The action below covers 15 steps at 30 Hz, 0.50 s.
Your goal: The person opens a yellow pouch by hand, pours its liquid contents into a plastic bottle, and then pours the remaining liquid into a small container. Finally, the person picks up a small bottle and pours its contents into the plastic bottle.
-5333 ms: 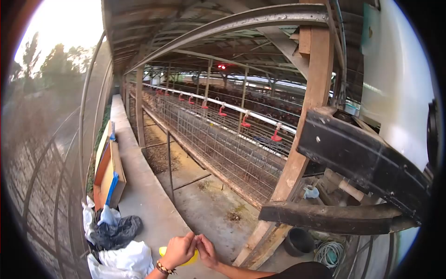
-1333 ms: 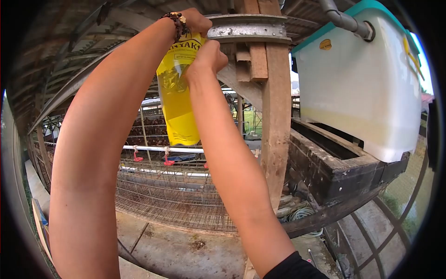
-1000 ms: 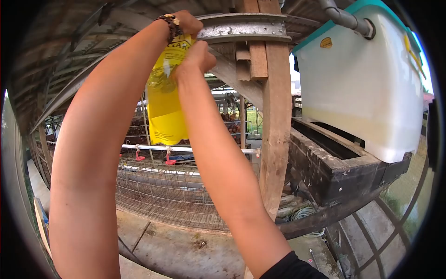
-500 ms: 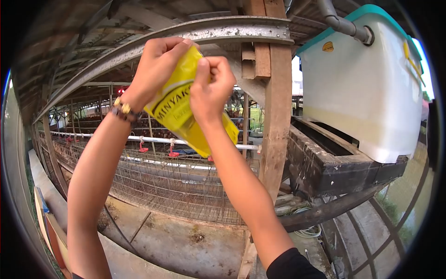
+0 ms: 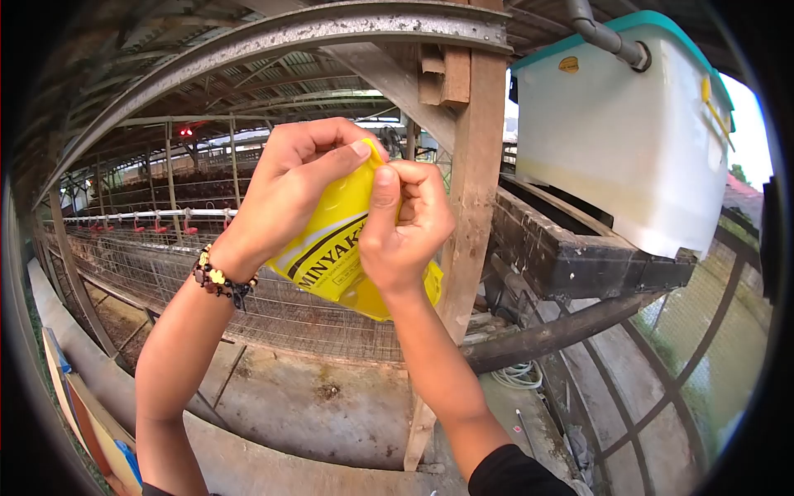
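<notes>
A yellow plastic cooking oil pouch (image 5: 335,248), printed with "MINYAK", hangs tilted between my two hands. My left hand (image 5: 302,178), with beaded bracelets at the wrist, pinches its top edge between thumb and fingers. Close beside it, my right hand (image 5: 407,223) grips the same top corner, thumb up and fingers curled. The two thumbs nearly meet at the pouch's corner. Part of the pouch is hidden behind my right hand and forearm.
Wire cages (image 5: 281,306) stretch behind my arms under a metal beam (image 5: 273,41). A wooden post (image 5: 480,157) stands right of my hands. Beyond it a white plastic tank (image 5: 612,157) with a teal lid rests on a dark wooden frame (image 5: 579,260). A coiled hose (image 5: 519,377) lies below.
Both hands and the pouch sit lower in view. My right hand has moved up to the pouch's top corner, nearer my left thumb. The camera view has shifted.
</notes>
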Each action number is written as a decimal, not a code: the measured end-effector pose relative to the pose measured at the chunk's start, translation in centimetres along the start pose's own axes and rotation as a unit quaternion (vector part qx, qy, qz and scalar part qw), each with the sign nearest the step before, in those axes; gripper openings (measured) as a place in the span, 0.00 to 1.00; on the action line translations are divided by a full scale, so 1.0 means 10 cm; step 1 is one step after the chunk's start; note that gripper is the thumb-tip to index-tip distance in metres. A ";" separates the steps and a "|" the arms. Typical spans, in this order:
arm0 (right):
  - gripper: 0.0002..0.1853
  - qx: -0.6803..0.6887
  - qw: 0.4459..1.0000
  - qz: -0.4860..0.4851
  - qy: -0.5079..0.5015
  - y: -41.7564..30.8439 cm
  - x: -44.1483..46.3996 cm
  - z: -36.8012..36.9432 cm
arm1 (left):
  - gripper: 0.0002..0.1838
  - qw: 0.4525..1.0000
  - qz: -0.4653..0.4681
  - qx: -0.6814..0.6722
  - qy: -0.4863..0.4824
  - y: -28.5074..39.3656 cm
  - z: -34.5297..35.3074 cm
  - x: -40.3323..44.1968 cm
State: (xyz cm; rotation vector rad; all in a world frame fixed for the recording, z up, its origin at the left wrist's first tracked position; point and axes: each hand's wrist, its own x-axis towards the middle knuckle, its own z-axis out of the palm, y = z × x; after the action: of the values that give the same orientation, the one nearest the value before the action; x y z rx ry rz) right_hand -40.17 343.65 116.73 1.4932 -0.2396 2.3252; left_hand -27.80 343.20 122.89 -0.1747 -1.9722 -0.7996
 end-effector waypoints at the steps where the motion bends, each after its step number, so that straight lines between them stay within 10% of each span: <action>1: 0.07 0.008 1.000 0.013 -0.002 -0.02 -0.01 -0.01 | 0.09 1.000 -0.003 -0.020 -0.001 0.00 0.01 -0.01; 15: 0.01 -0.205 0.971 0.113 -0.047 -0.86 -0.99 -0.76 | 0.12 0.983 -0.027 0.177 -0.034 -0.23 0.68 -1.02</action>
State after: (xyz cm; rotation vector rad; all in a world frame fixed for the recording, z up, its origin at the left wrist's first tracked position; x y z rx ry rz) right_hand -39.55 351.98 104.13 1.4208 -0.8997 2.1909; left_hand -28.47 347.56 111.18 0.0636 -2.1555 -0.4696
